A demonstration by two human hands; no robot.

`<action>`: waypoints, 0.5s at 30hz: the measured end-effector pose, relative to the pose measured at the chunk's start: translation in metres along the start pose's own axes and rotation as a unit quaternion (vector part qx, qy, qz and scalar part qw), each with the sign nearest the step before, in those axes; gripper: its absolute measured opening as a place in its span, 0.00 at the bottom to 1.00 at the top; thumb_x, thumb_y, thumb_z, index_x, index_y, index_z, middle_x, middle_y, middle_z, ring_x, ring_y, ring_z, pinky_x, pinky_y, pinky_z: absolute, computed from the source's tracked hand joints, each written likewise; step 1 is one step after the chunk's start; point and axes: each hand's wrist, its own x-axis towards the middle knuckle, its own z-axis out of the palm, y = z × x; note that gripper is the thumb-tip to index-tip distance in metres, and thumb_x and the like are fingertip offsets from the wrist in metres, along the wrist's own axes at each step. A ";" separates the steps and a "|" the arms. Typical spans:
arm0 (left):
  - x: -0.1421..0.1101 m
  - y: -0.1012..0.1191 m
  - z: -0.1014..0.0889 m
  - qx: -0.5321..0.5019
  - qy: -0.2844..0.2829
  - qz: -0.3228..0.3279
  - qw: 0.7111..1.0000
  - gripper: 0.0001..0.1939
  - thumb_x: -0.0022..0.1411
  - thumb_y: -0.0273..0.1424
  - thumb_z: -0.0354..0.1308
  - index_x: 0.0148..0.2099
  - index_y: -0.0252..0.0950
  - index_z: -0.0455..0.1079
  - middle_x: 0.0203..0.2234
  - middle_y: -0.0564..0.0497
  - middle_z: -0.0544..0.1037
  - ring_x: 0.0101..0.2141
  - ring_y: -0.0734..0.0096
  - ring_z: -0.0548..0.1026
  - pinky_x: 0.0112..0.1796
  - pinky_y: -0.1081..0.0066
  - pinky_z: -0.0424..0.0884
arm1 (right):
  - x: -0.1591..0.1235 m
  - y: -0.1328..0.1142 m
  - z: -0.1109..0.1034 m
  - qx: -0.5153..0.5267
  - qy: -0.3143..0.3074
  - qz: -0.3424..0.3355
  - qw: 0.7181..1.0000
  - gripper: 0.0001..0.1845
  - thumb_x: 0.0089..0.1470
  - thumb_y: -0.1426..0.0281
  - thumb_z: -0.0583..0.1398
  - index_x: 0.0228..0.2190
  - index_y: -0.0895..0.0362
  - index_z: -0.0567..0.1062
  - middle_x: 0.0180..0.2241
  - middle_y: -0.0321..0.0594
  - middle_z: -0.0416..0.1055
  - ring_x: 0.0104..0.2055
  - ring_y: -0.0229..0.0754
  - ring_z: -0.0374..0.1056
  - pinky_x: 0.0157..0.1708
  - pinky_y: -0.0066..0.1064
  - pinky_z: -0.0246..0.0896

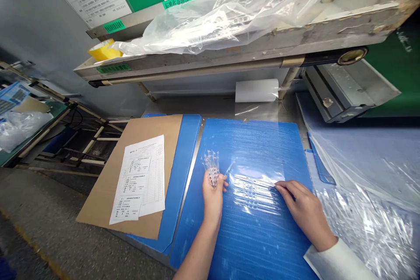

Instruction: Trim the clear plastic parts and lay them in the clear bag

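My left hand (pixel 213 194) is closed around a fanned bunch of thin transparent plastic strips (pixel 211 164), their far ends spread above the fingers. A row of similar strips (pixel 251 194) with small round holes lies side by side on transparent film (pixel 265 168) over a blue mat (pixel 223 245). At the right end of the row, my right hand (pixel 303 210) pinches the tip of one strip between thumb and fingertips. The film runs back to a roll (pixel 256 91) behind the mat.
Many loose transparent strips (pixel 367 227) lie in a heap at the right. Printed papers (pixel 144 179) rest on brown cardboard (pixel 95 210) to the left. Above the back of the bench, a shelf (pixel 210 63) carries a plastic bag (pixel 223 22) and yellow tape (pixel 104 51). A metal box (pixel 348 89) stands at right.
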 end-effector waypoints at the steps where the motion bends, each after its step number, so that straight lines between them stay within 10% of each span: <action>1: -0.005 0.000 -0.003 0.009 -0.028 -0.003 1.000 0.11 0.58 0.37 0.52 0.39 0.35 0.62 0.26 0.53 0.70 0.23 0.77 0.68 0.25 0.77 0.63 | 0.000 -0.001 0.000 -0.001 0.003 0.007 1.000 0.15 0.57 0.60 0.50 0.29 0.54 0.72 0.28 0.39 0.73 0.33 0.43 0.71 0.33 0.32 0.63; 8: -0.036 -0.004 -0.022 0.134 -0.268 0.010 0.954 0.07 0.58 0.31 0.53 0.37 0.34 0.69 0.22 0.54 0.71 0.25 0.73 0.69 0.31 0.74 0.64 | 0.000 -0.024 0.006 0.016 0.009 0.040 0.999 0.15 0.58 0.60 0.50 0.29 0.54 0.72 0.29 0.36 0.74 0.32 0.39 0.71 0.33 0.27 0.63; 15: -0.033 -0.007 -0.029 0.189 -0.294 0.015 0.937 0.09 0.60 0.31 0.50 0.42 0.35 0.67 0.25 0.53 0.72 0.26 0.72 0.70 0.33 0.73 0.64 | -0.003 -0.012 0.008 0.000 0.026 0.029 0.999 0.17 0.58 0.60 0.49 0.30 0.55 0.73 0.29 0.38 0.74 0.33 0.42 0.70 0.34 0.31 0.61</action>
